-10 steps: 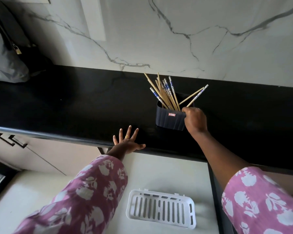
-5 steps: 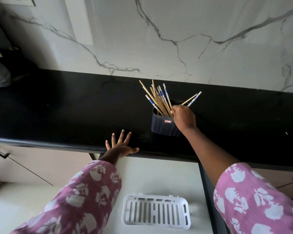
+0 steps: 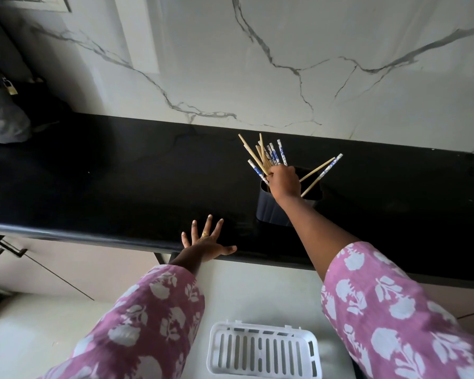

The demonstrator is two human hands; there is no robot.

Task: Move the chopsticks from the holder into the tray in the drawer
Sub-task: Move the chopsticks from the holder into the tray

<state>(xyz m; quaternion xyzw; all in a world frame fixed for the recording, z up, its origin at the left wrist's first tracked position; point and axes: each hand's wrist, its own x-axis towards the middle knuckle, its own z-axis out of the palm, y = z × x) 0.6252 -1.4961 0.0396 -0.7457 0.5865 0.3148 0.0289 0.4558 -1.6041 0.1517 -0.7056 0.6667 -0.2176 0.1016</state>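
Barely started tbh; right hand [image 3: 283,181] gripping a bunch of wooden and blue-patterned chopsticks [image 3: 262,157] inside the dark plastic holder [image 3: 271,217]; left hand [image 3: 203,242] spread flat on the black counter [image 3: 107,187]; no chopsticks yet in the white slotted tray [image 3: 260,351] below

Soft daylight washes the white grey-veined marble wall [image 3: 285,50], with a brighter vertical band at far left. The glossy black stone counter [image 3: 93,187] is dim, with the deepest shadow in the far left corner. The white slotted plastic tray [image 3: 263,351] nearby is evenly lit. Wide-angle distortion bows the counter's edge.
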